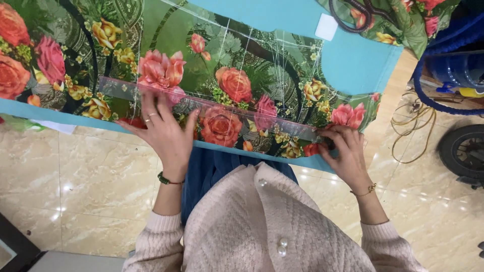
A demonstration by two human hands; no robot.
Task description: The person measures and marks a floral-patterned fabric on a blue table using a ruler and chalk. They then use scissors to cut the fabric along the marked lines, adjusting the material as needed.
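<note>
Two hands (pixel 166 133) (pixel 345 151) | one clear ruler (pixel 227 107) | one floral fabric (pixel 237 60)

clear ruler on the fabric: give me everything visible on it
The ruler is a long, clear plastic strip, faintly pink-tinted, with fine graduation marks along its edges. It lies flat on the floral fabric, slanting from upper left down to the right near the fabric's front edge. The left hand presses its fingers spread on the left part; the right hand fingers meet its right end, where any tool held is too hidden to tell. Flowers show through it.
</note>
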